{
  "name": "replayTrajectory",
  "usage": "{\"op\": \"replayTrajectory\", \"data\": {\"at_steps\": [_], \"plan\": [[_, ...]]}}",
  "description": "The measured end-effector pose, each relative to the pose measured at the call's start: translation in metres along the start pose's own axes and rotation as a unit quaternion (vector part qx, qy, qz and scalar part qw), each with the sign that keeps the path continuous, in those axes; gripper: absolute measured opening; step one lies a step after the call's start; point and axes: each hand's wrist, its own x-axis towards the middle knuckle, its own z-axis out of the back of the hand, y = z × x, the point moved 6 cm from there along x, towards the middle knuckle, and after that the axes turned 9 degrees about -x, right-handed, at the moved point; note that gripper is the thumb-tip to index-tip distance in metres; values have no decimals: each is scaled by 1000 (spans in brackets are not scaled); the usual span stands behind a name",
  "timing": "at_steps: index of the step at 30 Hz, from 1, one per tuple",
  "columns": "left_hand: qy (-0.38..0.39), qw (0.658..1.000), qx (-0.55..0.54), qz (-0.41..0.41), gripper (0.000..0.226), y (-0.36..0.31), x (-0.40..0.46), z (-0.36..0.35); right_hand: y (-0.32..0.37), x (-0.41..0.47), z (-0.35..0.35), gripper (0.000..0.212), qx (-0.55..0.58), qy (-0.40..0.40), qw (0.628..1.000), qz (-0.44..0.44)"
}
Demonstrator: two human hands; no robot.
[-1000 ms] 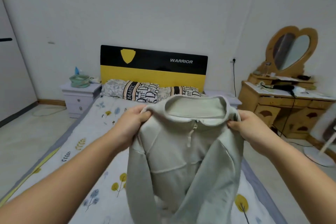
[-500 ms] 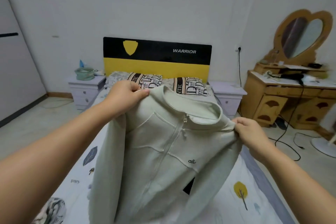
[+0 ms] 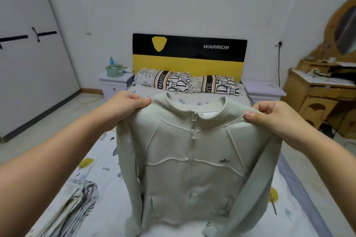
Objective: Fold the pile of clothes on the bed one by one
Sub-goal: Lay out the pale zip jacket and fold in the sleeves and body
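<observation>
A pale green zip-up jacket (image 3: 192,169) hangs upright in front of me over the bed (image 3: 100,161), its zipped front facing me and its sleeves dangling at both sides. My left hand (image 3: 125,106) pinches its left shoulder seam. My right hand (image 3: 273,117) pinches the right shoulder. The hem reaches down to the sheet. At the lower left lies a striped grey and white garment (image 3: 73,204), partly cut off by the frame edge.
Two patterned pillows (image 3: 185,82) lie against the black and yellow headboard (image 3: 188,52). White nightstands (image 3: 115,82) flank the bed. A wooden dressing table (image 3: 323,92) with a heart mirror stands at the right, a cable on the floor beside it. Wardrobe doors (image 3: 28,63) fill the left.
The jacket went from bunched and tilted to spread level between my hands, front facing me. Both hands moved apart to the shoulders. My view turned left and down.
</observation>
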Motion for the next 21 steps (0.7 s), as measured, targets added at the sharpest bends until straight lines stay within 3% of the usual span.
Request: {"op": "replayTrajectory", "data": {"at_steps": [7, 11, 14, 17, 21], "plan": [[6, 997, -10, -73, 30, -32, -49, 28, 45, -63, 14, 23, 19, -81, 996, 37], [14, 994, 5, -112, 38, -41, -91, 53, 81, -109, 11, 22, 28, -88, 994, 58], [9, 990, -3, -138, 32, -52, -121, 74, 101, -134, 14, 28, 39, -98, 992, 75], [7, 988, -14, -152, 31, -65, -137, 89, 117, -149, 23, 15, 25, -120, 988, 92], [0, 987, 2, -164, 35, -73, -136, 97, 125, -148, 25, 30, 28, -127, 988, 86]]}}
